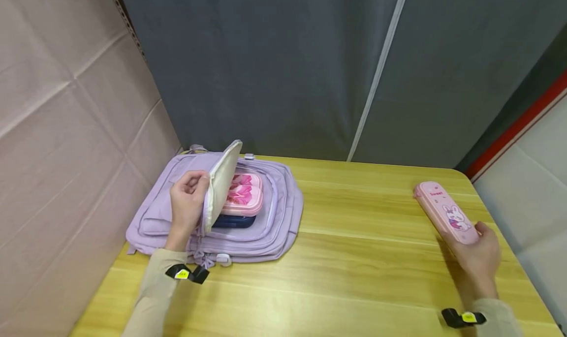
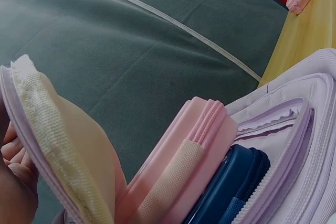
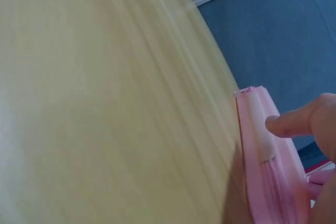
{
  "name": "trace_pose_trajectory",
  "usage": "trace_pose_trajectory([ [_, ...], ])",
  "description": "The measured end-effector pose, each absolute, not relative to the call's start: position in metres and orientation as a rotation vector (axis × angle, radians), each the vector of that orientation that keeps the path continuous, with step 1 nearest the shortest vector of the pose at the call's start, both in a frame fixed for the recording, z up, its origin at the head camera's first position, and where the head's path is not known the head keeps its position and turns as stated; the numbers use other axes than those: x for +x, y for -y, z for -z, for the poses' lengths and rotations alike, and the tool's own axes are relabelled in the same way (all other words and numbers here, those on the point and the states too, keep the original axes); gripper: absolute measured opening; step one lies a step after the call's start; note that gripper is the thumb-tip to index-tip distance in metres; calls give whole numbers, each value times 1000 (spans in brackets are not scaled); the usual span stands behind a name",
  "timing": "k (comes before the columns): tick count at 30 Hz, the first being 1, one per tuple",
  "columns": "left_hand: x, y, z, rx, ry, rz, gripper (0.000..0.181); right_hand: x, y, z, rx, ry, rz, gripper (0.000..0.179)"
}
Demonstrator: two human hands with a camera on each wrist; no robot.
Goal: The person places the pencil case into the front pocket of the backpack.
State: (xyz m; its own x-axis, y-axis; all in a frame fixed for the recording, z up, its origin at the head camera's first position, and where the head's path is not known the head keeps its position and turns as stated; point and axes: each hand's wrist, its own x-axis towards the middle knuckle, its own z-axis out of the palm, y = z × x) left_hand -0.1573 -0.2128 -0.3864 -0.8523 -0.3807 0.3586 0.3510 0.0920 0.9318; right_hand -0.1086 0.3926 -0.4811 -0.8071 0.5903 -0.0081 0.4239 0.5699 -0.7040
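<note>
A lavender backpack point(image 1: 283, 229) lies flat on the wooden table, its front pocket unzipped. My left hand point(image 1: 188, 199) pinches the pocket's flap point(image 1: 223, 184) by its edge and holds it raised, cream lining showing. Inside the pocket, a pink pencil case with a flower print point(image 1: 243, 194) lies on top of a dark blue case point(image 1: 235, 222); both show their zipped sides in the left wrist view. Far to the right, my right hand point(image 1: 480, 251) grips the near end of a pink pencil case with a bunny picture point(image 1: 447, 211), thumb along its side in the right wrist view.
The wooden table point(image 1: 354, 258) stretches between the backpack and the right hand. A dark grey curtain point(image 1: 266, 71) hangs behind it. A pale fabric wall point(image 1: 75, 145) stands close on the left, and a white panel with a red edge point(image 1: 527, 125) on the right.
</note>
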Motion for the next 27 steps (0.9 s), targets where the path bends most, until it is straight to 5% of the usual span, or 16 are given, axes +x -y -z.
trace_pose_trajectory([
  [27,-158,212,388,12,1839,1841,14,-109,-396,486,-1141,2459,-1233,94],
])
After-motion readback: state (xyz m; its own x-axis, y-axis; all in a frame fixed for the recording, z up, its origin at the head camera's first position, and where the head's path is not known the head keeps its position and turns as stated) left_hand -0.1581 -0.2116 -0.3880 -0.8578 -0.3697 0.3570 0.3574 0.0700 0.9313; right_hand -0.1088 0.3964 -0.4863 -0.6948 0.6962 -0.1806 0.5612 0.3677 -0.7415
